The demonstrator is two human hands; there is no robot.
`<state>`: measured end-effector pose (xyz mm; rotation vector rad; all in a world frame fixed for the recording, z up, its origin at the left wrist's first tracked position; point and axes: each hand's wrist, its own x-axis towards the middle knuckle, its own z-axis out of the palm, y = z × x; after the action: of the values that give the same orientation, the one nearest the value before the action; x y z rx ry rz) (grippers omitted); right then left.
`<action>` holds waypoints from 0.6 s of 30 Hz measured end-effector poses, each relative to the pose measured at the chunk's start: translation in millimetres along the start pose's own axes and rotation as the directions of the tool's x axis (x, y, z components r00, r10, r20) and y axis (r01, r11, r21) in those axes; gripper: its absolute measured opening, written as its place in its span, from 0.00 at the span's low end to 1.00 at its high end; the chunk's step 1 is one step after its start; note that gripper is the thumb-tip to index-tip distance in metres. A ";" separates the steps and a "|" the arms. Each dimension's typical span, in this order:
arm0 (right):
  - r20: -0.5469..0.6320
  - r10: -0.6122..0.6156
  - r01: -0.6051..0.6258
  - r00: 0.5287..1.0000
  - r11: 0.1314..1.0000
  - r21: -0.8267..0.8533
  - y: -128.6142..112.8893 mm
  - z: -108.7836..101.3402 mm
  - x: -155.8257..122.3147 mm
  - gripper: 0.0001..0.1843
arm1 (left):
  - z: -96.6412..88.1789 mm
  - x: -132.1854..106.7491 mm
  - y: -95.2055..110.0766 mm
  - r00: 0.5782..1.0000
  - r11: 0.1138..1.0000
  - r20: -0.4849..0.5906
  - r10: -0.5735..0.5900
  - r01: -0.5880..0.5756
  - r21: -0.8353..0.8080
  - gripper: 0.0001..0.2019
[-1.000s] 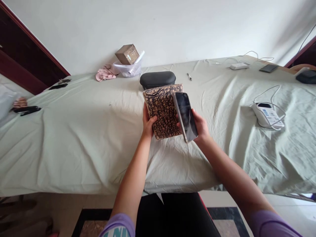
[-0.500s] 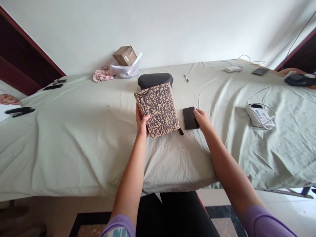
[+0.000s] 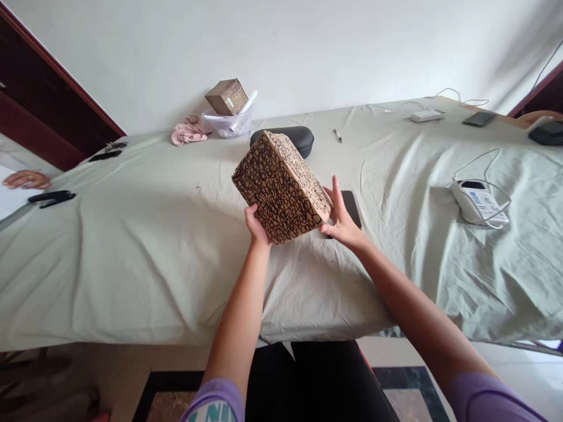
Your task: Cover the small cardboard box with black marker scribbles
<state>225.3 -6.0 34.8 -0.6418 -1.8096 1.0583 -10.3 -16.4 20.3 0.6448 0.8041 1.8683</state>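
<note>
I hold a brown cardboard box covered in black scribbles (image 3: 281, 186) lifted and tilted above the cloth-covered table (image 3: 132, 246). My left hand (image 3: 255, 225) grips its lower left corner. My right hand (image 3: 341, 220) presses flat against its right side, fingers stretched out. A dark phone (image 3: 352, 206) lies on the cloth just behind my right hand, partly hidden by it. A black case (image 3: 303, 136) sits behind the box.
A small cardboard box on a plastic tub (image 3: 229, 108) and a pink cloth (image 3: 188, 130) stand at the back. A white device with cable (image 3: 477, 202) lies right. Another person's hand (image 3: 26, 179) and a black stapler (image 3: 50, 198) are at far left.
My right hand laid the phone on the cloth, then let it go and moved to the box's right side. The box rose off the table and tilted.
</note>
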 end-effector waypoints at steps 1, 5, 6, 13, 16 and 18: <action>-0.043 -0.026 0.025 0.999 0.999 -0.024 0.4 4.4 -0.8 0.89 | 1.3 -0.6 0.4 0.998 0.998 -0.055 0.001 -0.005 -0.057 0.28; -0.152 -0.171 0.143 0.973 0.973 -0.182 -2.4 8.1 -1.6 0.89 | 7.6 -1.6 2.3 0.998 0.996 -0.017 0.061 -0.062 -0.063 0.36; -0.159 -0.232 0.195 0.960 0.956 -0.220 -3.4 5.9 -1.3 0.87 | 8.9 -1.6 2.8 0.999 0.999 0.026 0.037 -0.036 -0.039 0.42; -0.120 -0.415 0.339 0.902 0.852 -0.399 -6.8 -19.2 0.7 0.79 | -0.2 9.3 12.8 0.963 0.962 0.115 0.244 -0.255 0.097 0.46; -0.097 -0.373 0.309 0.923 0.866 -0.393 -7.8 -21.5 0.2 0.78 | -9.7 17.3 17.4 0.956 0.950 0.128 0.262 -0.279 0.140 0.35; -0.096 -0.377 0.317 0.921 0.871 -0.375 -8.2 -19.9 0.1 0.77 | -13.0 20.2 18.4 0.953 0.944 0.134 0.273 -0.292 0.153 0.32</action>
<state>243.1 -2.2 46.3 -0.5638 -1.8919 0.4249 -38.1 -7.1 27.7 1.0093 0.8396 2.0127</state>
